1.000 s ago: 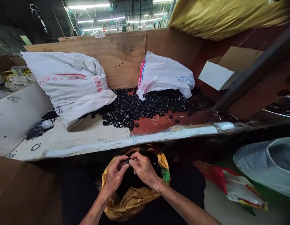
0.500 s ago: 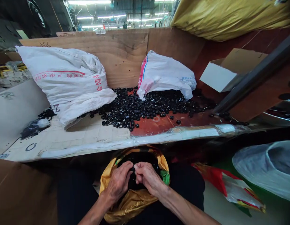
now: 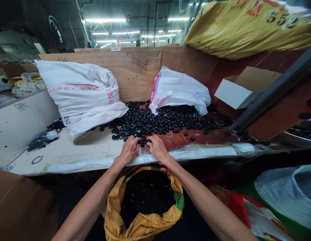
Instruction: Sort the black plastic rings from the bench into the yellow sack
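Observation:
At the front edge of a spread heap of small black parts [image 3: 155,120], both hands reach over the worktop. My left hand [image 3: 130,149] is closed, fingertips pinching one small black cylindrical part [image 3: 139,141]. My right hand [image 3: 158,148] sits just beside it, its thumb and fingers closed on another small black part [image 3: 148,141]. Between the two hands lie a few more of these parts. Below my forearms a yellow woven sack [image 3: 112,204] stands open, with a dark mass of small pieces inside.
Two white woven sacks [image 3: 82,90] [image 3: 179,88] lean at the back, black parts spilling beneath them. A white carton [image 3: 232,93] and a slanted dark bar [image 3: 271,90] stand at right. A yellow sack [image 3: 246,30] hangs overhead. White tape covers the worktop's front edge [image 3: 203,152].
Both hands have moved from above the open yellow sack up and forward to the heap's front edge. The sack's opening is now uncovered. The camera view has tilted up somewhat.

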Tool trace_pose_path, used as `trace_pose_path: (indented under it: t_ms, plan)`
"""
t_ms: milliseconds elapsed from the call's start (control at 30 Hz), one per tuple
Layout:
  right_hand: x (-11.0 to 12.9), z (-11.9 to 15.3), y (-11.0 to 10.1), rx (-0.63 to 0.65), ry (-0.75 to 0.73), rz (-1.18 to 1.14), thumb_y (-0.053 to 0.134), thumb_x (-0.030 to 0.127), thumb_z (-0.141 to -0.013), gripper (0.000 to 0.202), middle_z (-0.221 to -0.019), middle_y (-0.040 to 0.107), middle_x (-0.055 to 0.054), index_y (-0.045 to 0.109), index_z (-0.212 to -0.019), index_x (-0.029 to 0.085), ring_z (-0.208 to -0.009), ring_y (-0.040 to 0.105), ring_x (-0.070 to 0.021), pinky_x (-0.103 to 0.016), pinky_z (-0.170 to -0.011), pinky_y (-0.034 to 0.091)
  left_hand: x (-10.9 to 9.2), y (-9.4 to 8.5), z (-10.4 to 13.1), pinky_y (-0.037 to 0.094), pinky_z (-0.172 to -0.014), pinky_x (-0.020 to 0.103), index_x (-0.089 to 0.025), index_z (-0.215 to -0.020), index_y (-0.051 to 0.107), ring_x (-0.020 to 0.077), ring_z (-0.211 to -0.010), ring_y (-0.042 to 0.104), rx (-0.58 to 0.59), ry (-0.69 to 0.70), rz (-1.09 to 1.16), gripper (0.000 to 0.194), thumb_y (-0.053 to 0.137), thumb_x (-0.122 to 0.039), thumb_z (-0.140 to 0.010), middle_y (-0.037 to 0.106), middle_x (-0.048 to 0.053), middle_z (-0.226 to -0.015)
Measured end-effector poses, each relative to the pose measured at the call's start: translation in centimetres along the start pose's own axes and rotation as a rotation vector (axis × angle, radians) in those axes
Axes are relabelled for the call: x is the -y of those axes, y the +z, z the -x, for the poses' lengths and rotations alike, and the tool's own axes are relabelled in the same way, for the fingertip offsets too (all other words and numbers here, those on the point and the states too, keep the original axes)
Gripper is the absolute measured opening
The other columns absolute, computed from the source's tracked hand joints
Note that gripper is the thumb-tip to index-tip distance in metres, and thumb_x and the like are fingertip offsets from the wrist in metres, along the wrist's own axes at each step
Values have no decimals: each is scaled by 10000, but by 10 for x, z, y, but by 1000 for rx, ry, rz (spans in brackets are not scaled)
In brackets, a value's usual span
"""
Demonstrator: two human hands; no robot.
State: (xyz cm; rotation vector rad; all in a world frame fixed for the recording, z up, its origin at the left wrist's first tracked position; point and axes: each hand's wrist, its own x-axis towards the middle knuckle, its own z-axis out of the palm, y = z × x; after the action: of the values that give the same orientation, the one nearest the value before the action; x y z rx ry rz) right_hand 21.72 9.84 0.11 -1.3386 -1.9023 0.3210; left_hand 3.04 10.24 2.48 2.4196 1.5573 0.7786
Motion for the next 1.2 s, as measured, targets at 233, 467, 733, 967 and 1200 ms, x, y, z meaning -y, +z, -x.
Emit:
trace_pose_path:
  t_ms: [233,467,733,967,1200]
  plan:
    - [8,16,-1,-66,-20,-127,596,114,-800,91,-797,552,-15,549,-787,191,-689,532,-154,-275,-691,432,12,0,23,515,-778,298,-195,-1072,678,175,-784,622,-52,21,51,210,619,-170,-872,610,21,-854]
    - [23,8,9,74,-122,-192,586,114,-776,83,-744,550,8,560,-794,191,-614,504,-125,-243,-617,390,34,-22,26,526,-755,331,-171,-1152,642,142,-667,618,-259,-301,53,346,604,-140,-810,611,69,-1072]
    - [20,-1,8,41,-59,-210,600,88,-742,170,-780,581,8,630,-886,172,-576,496,-107,-239,-594,401,42,-26,25,511,-779,316,-180,-1078,668,172,-741,618,-195,-208,66,253,617,-173,-830,655,46,-968]
    - [37,12,8,249,-293,-226,597,119,-848,225,-951,595,-45,737,-1013,180,-758,572,-145,-275,-747,495,31,-19,36,494,-734,259,-235,-1181,689,144,-748,589,-113,-47,80,357,592,-139,-851,571,10,-881]
    - [28,10,22,120,-58,-135,667,161,-865,161,-921,603,-47,755,-1000,168,-794,593,-162,-295,-788,495,28,-11,37,494,-753,290,-240,-1093,730,180,-811,614,-50,-114,-85,212,642,-266,-902,564,33,-914]
